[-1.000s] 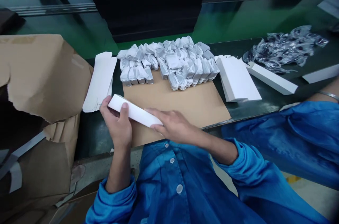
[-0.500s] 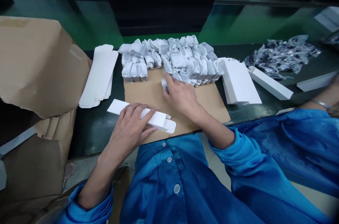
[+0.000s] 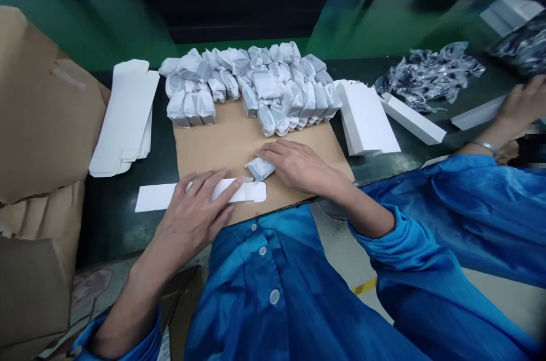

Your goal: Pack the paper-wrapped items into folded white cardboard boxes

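My left hand (image 3: pixel 194 210) is wrapped over a long white box (image 3: pixel 156 197) lying near the front edge, its open flap end pointing right. A small paper-wrapped packet (image 3: pixel 260 169) is pinched in the fingers of my right hand (image 3: pixel 298 166), close to that open end. Both are over a brown cardboard sheet (image 3: pixel 230 145). Along the sheet's far side sit rows of similar wrapped packets (image 3: pixel 267 85), some stacked on others.
Flat white cartons (image 3: pixel 125 116) lie at the left beside a large brown box (image 3: pixel 42 99). To the right are white boxes (image 3: pixel 367 116), a single long box (image 3: pixel 413 119) and plastic-wrapped items (image 3: pixel 430 74). Another person's hand (image 3: pixel 522 102) is at the far right.
My right hand has drawn a packet away from the rows, down to the white box's open end. The box now lies more level under my left hand. The camera view has shifted.
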The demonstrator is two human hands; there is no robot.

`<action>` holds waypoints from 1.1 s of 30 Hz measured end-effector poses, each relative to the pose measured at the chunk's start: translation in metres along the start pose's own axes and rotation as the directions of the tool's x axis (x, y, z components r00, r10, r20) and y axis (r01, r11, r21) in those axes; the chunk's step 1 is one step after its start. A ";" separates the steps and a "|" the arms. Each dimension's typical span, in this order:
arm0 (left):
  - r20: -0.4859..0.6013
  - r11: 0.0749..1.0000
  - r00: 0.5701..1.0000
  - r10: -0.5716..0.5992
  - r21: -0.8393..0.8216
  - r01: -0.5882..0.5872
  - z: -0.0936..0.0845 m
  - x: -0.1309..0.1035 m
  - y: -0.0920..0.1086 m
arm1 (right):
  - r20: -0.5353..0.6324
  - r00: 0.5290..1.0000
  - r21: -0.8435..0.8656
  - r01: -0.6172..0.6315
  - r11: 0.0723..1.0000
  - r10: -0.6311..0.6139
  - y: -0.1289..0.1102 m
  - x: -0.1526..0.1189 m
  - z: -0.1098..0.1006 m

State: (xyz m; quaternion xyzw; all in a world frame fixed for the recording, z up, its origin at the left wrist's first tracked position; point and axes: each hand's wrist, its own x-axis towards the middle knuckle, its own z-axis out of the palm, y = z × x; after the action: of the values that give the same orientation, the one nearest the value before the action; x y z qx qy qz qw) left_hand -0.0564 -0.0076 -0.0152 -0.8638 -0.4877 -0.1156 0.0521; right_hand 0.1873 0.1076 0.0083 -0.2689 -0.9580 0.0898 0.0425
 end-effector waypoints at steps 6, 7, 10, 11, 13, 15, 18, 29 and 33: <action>0.112 0.994 0.988 0.111 -0.036 -0.107 0.000 0.007 0.003 | -0.049 0.998 0.284 -0.028 0.958 0.044 0.002 -0.011 0.007; 0.133 0.992 0.984 0.119 -0.051 -0.113 0.000 0.007 0.003 | -0.018 0.996 0.366 -0.074 0.928 0.086 0.005 -0.011 0.005; 0.152 0.988 0.981 0.125 -0.105 -0.109 0.000 0.006 0.003 | 0.098 0.959 0.459 -0.281 0.843 0.267 0.013 -0.013 -0.005; 0.146 0.987 0.982 0.121 -0.124 -0.103 0.000 0.005 0.003 | 0.081 0.930 0.415 -0.358 0.837 0.358 0.013 -0.016 -0.007; 0.126 0.985 0.987 0.103 -0.152 -0.083 0.001 0.004 0.003 | -0.032 0.880 0.289 -0.446 0.847 0.474 0.011 -0.021 -0.005; 0.109 0.985 0.990 0.088 -0.160 -0.070 0.002 0.003 0.003 | -0.094 0.895 0.180 -0.415 0.892 0.436 0.006 -0.026 0.002; 0.071 0.987 0.995 0.066 -0.150 -0.054 0.003 0.005 0.004 | -0.107 0.930 0.113 -0.341 0.933 0.352 -0.002 -0.031 0.016; 0.050 0.989 0.991 0.123 -0.087 -0.118 0.001 0.006 0.007 | -0.071 0.988 0.615 -0.066 0.786 0.138 -0.022 -0.040 0.011; 0.044 0.990 0.992 0.116 -0.082 -0.112 0.003 0.003 0.005 | -0.199 0.975 0.421 -0.001 0.907 0.093 -0.039 -0.031 0.034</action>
State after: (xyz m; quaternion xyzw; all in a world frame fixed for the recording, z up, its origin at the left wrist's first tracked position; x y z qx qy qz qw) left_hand -0.0504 -0.0075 -0.0172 -0.8941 -0.4338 -0.1105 0.0125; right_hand 0.1895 0.0536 -0.0185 -0.2847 -0.8994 0.2646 0.2002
